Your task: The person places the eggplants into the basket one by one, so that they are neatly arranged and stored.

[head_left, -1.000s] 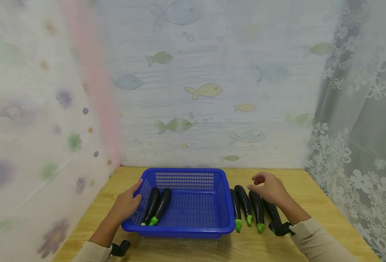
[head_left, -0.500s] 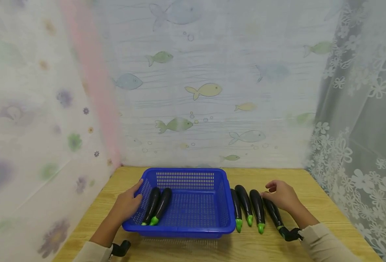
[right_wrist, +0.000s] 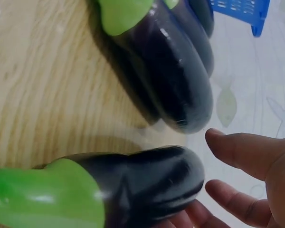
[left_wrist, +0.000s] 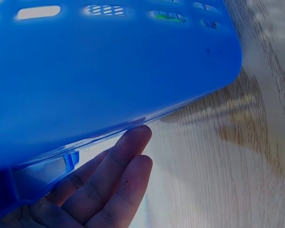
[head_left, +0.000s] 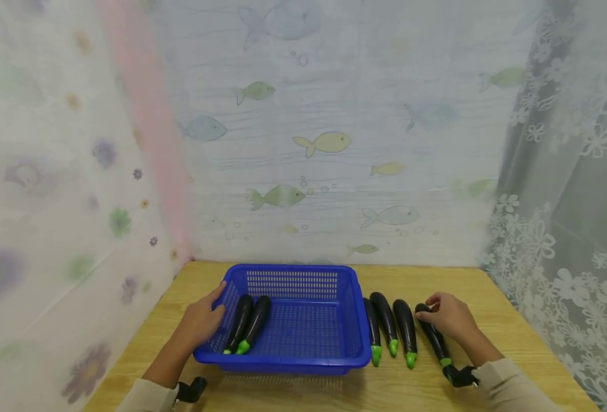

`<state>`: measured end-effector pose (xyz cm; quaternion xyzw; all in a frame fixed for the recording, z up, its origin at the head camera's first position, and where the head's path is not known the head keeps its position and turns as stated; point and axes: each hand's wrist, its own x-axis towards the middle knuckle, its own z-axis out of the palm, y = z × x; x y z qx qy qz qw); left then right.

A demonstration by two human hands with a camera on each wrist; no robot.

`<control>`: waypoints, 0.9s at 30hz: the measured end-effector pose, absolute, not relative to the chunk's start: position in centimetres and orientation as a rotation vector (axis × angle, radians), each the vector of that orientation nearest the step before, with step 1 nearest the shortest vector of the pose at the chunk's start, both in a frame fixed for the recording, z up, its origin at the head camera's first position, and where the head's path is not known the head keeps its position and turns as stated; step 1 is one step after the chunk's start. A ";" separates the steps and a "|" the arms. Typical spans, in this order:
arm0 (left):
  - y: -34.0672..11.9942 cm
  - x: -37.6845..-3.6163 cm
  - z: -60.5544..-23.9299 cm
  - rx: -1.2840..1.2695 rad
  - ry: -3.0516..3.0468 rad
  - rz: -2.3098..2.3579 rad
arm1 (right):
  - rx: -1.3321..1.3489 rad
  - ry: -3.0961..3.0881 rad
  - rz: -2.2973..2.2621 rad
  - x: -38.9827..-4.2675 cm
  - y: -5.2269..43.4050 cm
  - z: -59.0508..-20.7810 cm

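My left hand (head_left: 200,323) grips the left rim of a blue plastic basket (head_left: 282,361); in the left wrist view its fingers (left_wrist: 121,183) curl at the basket's edge. Inside the basket, on the left, lie two dark eggplants, one (head_left: 239,322) beside the other (head_left: 256,323), green stem ends toward me. My right hand (head_left: 449,316) is at the far end of the rightmost eggplant (head_left: 437,341) on the table. In the right wrist view, its thumb (right_wrist: 242,149) stands apart from that eggplant's rounded tip, and other fingers reach along its far side, partly hidden.
Three more eggplants lie in a row right of the basket: one against its side (head_left: 372,332), a middle one (head_left: 384,320) and a third (head_left: 405,329). A fish-patterned curtain (head_left: 324,171) hangs behind the wooden table (head_left: 396,389).
My right hand has moved right and toward me, from above the eggplant row to the rightmost eggplant. The left hand and basket have stayed in place.
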<state>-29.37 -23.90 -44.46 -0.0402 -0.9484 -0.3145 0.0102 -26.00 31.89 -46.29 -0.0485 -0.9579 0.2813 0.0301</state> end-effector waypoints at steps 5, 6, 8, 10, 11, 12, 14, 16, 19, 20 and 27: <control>-23.8 -29.3 -44.4 -0.135 -2.964 -0.993 | -0.163 -2.956 0.866 -26.0 32.2 -46.9; -23.8 -29.3 -44.4 -0.136 -2.963 -0.995 | -0.168 -2.957 0.868 -25.9 32.3 -47.1; -23.8 -29.3 -44.5 -0.132 -2.963 -0.989 | -0.174 -2.961 0.870 -25.9 32.4 -47.1; -23.8 -29.4 -44.5 -0.131 -2.963 -0.985 | -0.177 -2.964 0.871 -25.8 32.4 -47.1; -23.8 -29.4 -44.5 -0.132 -2.964 -0.983 | -0.180 -2.964 0.875 -25.8 32.4 -47.0; -23.8 -29.4 -44.5 -0.134 -2.963 -0.981 | -0.181 -2.964 0.875 -25.8 32.4 -47.0; -23.8 -29.5 -44.5 -0.139 -2.962 -0.976 | -0.182 -2.967 0.875 -25.7 32.5 -46.9; -23.8 -29.5 -44.4 -0.146 -2.960 -0.960 | -0.181 -2.971 0.872 -25.7 32.6 -46.9; -23.8 -29.4 -44.3 -0.149 -2.955 -0.940 | -0.181 -2.976 0.870 -25.8 32.7 -46.9; -23.7 -29.3 -44.3 -0.150 -2.955 -0.932 | -0.183 -2.976 0.872 -25.8 32.8 -46.9; -23.7 -29.2 -44.2 -0.139 -2.964 -0.932 | -0.171 -2.959 0.900 -25.8 32.9 -46.6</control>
